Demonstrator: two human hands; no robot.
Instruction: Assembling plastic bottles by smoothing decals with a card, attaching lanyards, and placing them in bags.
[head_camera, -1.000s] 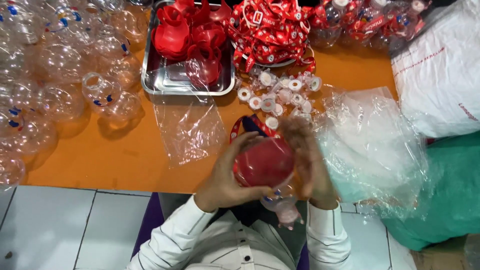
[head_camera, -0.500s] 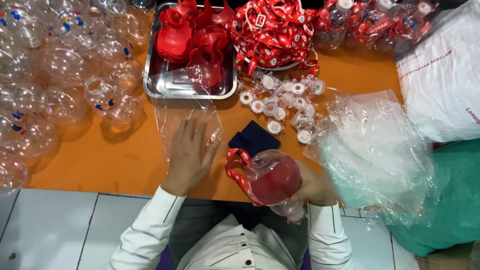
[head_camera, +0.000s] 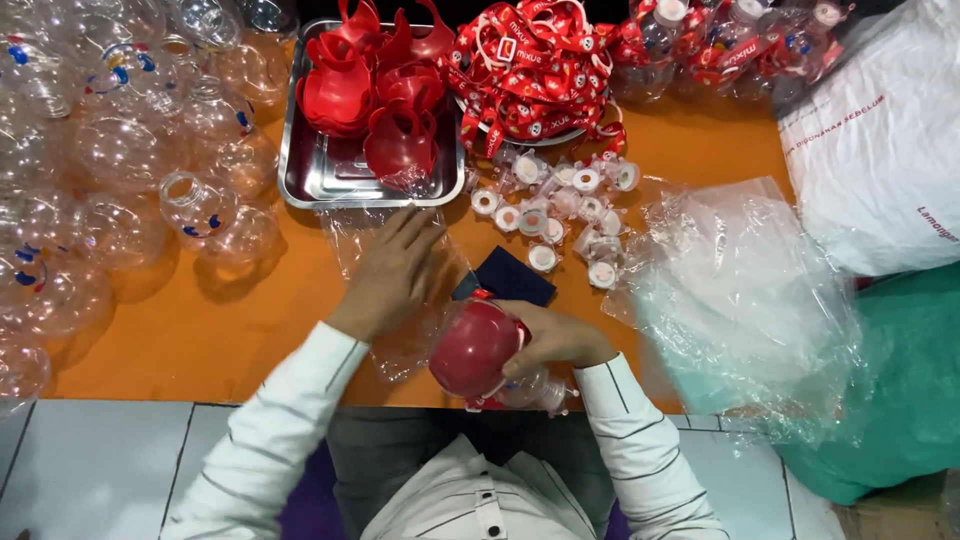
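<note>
- The right hand (head_camera: 555, 340) is closed around a round red bottle (head_camera: 472, 348), fingers (head_camera: 520, 365) wrapped over its side; the bottle is held just above the near edge of the orange bench (head_camera: 200, 340), about midway along it.
- A clear neck part of the bottle sticks out below the hand, past the bench's near edge.
- The left hand (head_camera: 392, 275) lies flat and open, palm down, on a clear plastic bag (head_camera: 400, 290) spread on the bench; its fingers are stretched toward the far edge and grip nothing.
- A dark blue flat piece (head_camera: 505, 278) lies on the bench just beyond the bottle, touching the bag's edge.
- A metal tray (head_camera: 330, 175) stands at the far edge, just beyond the left hand, with red shaped covers (head_camera: 385, 90) piled in it.
- Small white caps (head_camera: 560, 215) are scattered near the tray's right side.
- Red printed straps (head_camera: 530, 70) are heaped at the far edge beside the tray.
- Clear round bottles (head_camera: 120, 150) crowd the left end of the bench.
- A loose heap of clear plastic bags (head_camera: 740, 290) lies toward the right end, with a white sack (head_camera: 880, 160) at the far right corner.
</note>
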